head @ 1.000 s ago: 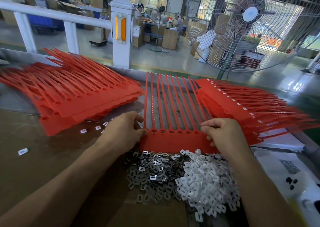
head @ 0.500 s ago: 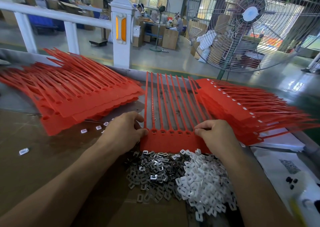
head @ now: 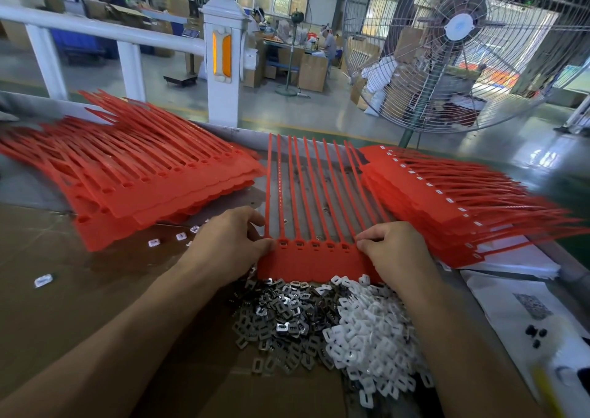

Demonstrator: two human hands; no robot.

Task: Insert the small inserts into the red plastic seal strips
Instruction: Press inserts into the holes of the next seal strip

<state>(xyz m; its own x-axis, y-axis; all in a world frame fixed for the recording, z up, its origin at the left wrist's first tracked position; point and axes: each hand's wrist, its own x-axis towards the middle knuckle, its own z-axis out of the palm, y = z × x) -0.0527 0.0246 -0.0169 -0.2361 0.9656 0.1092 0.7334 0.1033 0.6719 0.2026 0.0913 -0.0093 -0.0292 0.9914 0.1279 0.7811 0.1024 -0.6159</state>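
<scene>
My left hand [head: 228,245] and right hand [head: 394,251] pinch the strip [head: 316,259] between them on the tabletop [head: 48,315]. Several sockets look filled; the left stack [head: 143,191] awaits inserts [head: 360,328].

the right hand [head: 396,251] has slid leftward along the top edge of the red seal strip [head: 314,263] at the centre of the frame, from near the strip's right end toward its middle. its curled fingers [head: 367,242] now press at the row of sockets further in, so fewer sockets show between the two hands than a second ago. more of the stacked strips [head: 447,200] at the right of the frame shows beside the wrist.
</scene>
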